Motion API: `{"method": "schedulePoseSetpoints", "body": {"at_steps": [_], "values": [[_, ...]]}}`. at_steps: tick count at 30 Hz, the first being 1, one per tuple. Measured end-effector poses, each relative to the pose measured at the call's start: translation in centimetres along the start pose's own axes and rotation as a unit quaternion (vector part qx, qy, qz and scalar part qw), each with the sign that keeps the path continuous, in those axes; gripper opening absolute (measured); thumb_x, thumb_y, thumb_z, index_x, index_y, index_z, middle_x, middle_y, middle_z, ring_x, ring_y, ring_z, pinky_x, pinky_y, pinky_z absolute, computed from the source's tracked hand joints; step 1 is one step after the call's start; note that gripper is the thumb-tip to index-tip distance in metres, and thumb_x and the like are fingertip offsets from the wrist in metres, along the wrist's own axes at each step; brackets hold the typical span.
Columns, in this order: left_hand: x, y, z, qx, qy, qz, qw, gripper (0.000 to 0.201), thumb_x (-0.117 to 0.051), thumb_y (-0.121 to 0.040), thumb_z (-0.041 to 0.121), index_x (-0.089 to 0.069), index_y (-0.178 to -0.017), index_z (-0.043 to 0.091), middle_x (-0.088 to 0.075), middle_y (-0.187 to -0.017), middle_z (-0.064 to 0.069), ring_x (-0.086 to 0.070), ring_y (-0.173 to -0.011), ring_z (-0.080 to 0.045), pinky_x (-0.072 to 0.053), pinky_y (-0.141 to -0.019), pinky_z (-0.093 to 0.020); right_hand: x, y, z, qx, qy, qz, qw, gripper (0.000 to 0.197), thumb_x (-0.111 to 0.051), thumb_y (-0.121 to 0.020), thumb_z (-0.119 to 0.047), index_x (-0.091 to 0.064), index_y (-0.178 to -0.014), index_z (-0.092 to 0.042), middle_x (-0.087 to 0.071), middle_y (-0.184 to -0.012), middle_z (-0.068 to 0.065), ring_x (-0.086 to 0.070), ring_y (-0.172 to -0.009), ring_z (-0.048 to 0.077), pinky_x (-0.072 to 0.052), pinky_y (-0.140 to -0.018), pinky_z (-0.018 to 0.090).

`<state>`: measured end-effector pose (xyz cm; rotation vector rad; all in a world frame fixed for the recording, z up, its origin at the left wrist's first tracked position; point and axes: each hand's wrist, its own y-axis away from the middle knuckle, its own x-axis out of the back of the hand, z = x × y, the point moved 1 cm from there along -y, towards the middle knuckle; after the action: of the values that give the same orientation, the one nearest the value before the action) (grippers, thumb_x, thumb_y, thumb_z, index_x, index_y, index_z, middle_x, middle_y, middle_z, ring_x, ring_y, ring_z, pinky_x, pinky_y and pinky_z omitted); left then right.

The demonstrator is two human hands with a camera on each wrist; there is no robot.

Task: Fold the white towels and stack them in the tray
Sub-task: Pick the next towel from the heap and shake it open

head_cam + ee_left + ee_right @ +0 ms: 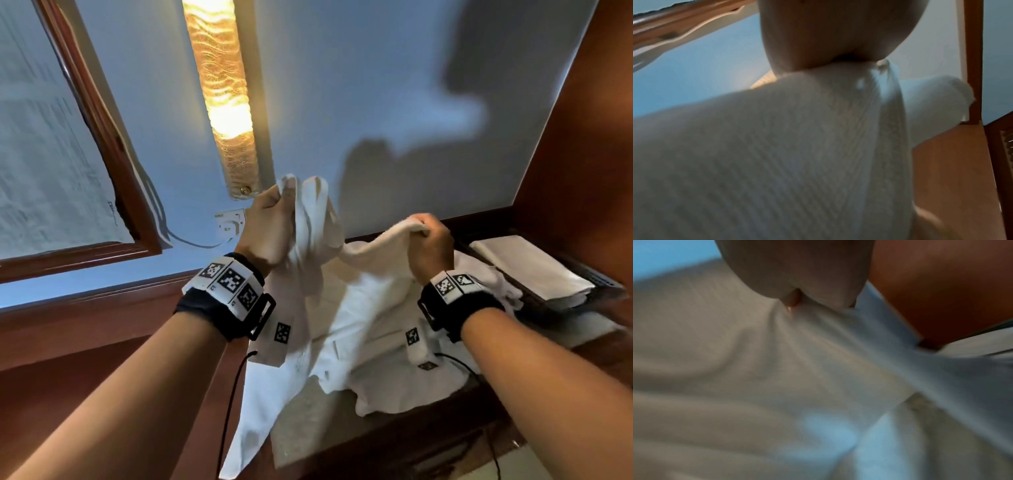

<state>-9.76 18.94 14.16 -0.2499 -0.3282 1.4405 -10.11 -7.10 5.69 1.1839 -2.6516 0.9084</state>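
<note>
Both hands hold one white towel [322,236] up in the air. My left hand [274,219] grips its upper edge near the wall, higher than the right. My right hand [428,240] grips another part of the edge, lower and to the right. The cloth sags between them and hangs down onto a heap of loose white towels [370,342] on the counter. In the left wrist view the towel [797,146] fills the frame below the fist [838,40]. The right wrist view is blurred, with cloth [777,369] bunched under the fist [797,275]. Folded white towels [527,263] lie in a dark tray [596,284] at the far right.
A speckled counter top [308,425] with a dark wood edge carries the heap. A lit wall lamp [226,102] and a wall socket [231,222] are behind the left hand. A wood-framed mirror [51,154] hangs left; a wood panel [582,137] rises right.
</note>
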Motion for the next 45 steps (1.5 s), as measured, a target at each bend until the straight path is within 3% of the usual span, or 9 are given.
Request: {"method": "schedulePoseSetpoints", "body": {"at_steps": [3, 11, 16, 19, 26, 31, 37, 41, 45], "values": [[-2.1, 0.0, -0.1, 0.014, -0.013, -0.024, 1.000, 0.073, -0.046, -0.090, 0.071, -0.061, -0.089, -0.001, -0.057, -0.081, -0.015, -0.054, -0.076, -0.023, -0.041, -0.074, -0.039, -0.7, -0.8, -5.3, 0.071, 0.049, -0.092, 0.992, 0.014, -0.054, -0.081, -0.011, -0.060, -0.069, -0.015, -0.067, -0.074, 0.011, -0.058, -0.075, 0.030, -0.039, -0.065, 0.033], [-3.7, 1.3, 0.5, 0.033, 0.019, 0.001, 0.999, 0.052, -0.049, -0.094, 0.063, -0.066, -0.083, 0.016, -0.061, -0.081, -0.016, -0.056, -0.077, -0.021, -0.043, -0.074, -0.037, 0.9, 0.3, -12.4, 0.235, 0.141, -0.176, 0.945, 0.037, -0.032, -0.070, -0.045, -0.029, -0.052, -0.012, -0.038, -0.050, 0.011, -0.035, -0.059, 0.033, -0.024, -0.056, 0.034], [-1.2, 3.7, 1.2, -0.014, -0.060, -0.013, 0.998, 0.070, -0.038, -0.104, 0.054, -0.056, -0.090, -0.012, -0.054, -0.076, -0.013, -0.049, -0.070, -0.018, -0.039, -0.068, -0.035, 0.9, 4.4, -12.1, 0.271, 0.092, -0.239, 0.928, 0.042, -0.046, -0.088, -0.040, -0.035, -0.054, -0.018, -0.038, -0.050, 0.006, -0.038, -0.057, 0.024, -0.027, -0.057, 0.037], [2.4, 5.6, 1.8, -0.023, -0.091, 0.023, 0.995, 0.062, -0.037, -0.107, 0.048, -0.053, -0.079, -0.005, -0.056, -0.069, -0.007, -0.050, -0.063, -0.015, -0.039, -0.064, -0.030, 0.6, 7.1, -10.0, 0.243, 0.077, -0.281, 0.925, 0.045, -0.064, -0.092, -0.037, -0.043, -0.057, -0.019, -0.038, -0.051, 0.002, -0.031, -0.055, 0.008, -0.030, -0.054, 0.028], [13.9, 12.4, 5.8, -0.047, -0.073, 0.125, 0.988, 0.050, -0.037, -0.109, 0.039, -0.053, -0.070, 0.013, -0.056, -0.064, -0.005, -0.053, -0.054, -0.010, -0.042, -0.058, -0.025, -0.3, 14.3, -5.0, 0.015, 0.165, -0.291, 0.942, 0.029, -0.063, -0.094, -0.022, -0.067, -0.074, -0.001, -0.066, -0.072, 0.017, -0.058, -0.069, 0.029, -0.044, -0.065, 0.033], [20.0, 18.0, 6.7, -0.052, -0.108, 0.128, 0.984, 0.049, -0.037, -0.109, 0.042, -0.056, -0.081, 0.006, -0.058, -0.072, -0.013, -0.056, -0.066, -0.017, -0.044, -0.064, -0.031, -4.5, 25.4, -19.0, 0.090, -0.099, -0.409, 0.903, 0.043, -0.055, -0.088, -0.049, -0.066, -0.088, -0.007, -0.065, -0.077, 0.004, -0.056, -0.066, 0.011, -0.044, -0.062, 0.020], [27.4, 24.6, 7.5, -0.025, -0.138, 0.157, 0.978, 0.050, -0.038, -0.108, 0.043, -0.056, -0.076, 0.009, -0.058, -0.069, -0.010, -0.054, -0.065, -0.017, -0.042, -0.065, -0.032, -7.9, 33.5, -25.6, 0.158, -0.164, -0.357, 0.906, 0.017, -0.065, -0.093, -0.015, -0.062, -0.077, -0.017, -0.062, -0.070, 0.004, -0.056, -0.061, 0.013, -0.047, -0.063, 0.029], [30.7, 28.3, 8.9, -0.007, -0.150, 0.133, 0.980, 0.048, -0.039, -0.108, 0.042, -0.058, -0.076, 0.012, -0.062, -0.065, 0.000, -0.057, -0.064, -0.014, -0.046, -0.068, -0.031, -9.4, 37.5, -27.9, 0.091, -0.149, -0.511, 0.842, 0.019, -0.069, -0.090, -0.013, -0.063, -0.108, -0.019, -0.065, -0.094, 0.004, -0.056, -0.076, 0.008, -0.045, -0.067, 0.021], [33.8, 30.6, 8.8, -0.005, -0.211, 0.148, 0.966, 0.051, -0.039, -0.107, 0.046, -0.057, -0.081, 0.006, -0.057, -0.071, -0.007, -0.052, -0.066, -0.017, -0.042, -0.069, -0.036, -11.6, 41.5, -28.7, 0.128, -0.146, -0.492, 0.849, 0.016, -0.065, -0.086, -0.022, -0.069, -0.088, -0.006, -0.069, -0.085, 0.021, -0.057, -0.070, 0.021, -0.052, -0.069, 0.046]]}}
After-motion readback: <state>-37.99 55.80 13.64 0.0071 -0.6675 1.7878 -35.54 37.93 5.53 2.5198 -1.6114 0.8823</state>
